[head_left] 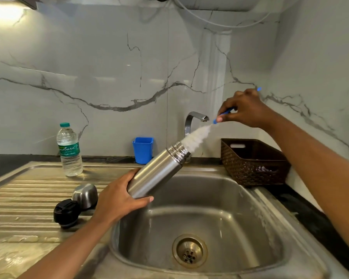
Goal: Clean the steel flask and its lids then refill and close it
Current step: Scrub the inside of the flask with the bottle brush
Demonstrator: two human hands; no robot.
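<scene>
My left hand grips the base of the steel flask, which is tilted over the sink with its open mouth pointing up and right. My right hand holds the blue handle of a bottle brush; its white bristles stick partly out of the flask's mouth. On the ribbed drainboard to the left lie the steel outer lid and the black inner lid, side by side. A plastic water bottle with a green cap stands upright behind them.
The steel sink basin with its drain lies below the flask. A curved tap rises behind, no water running. A blue cup stands by the wall and a brown woven basket sits right of the sink.
</scene>
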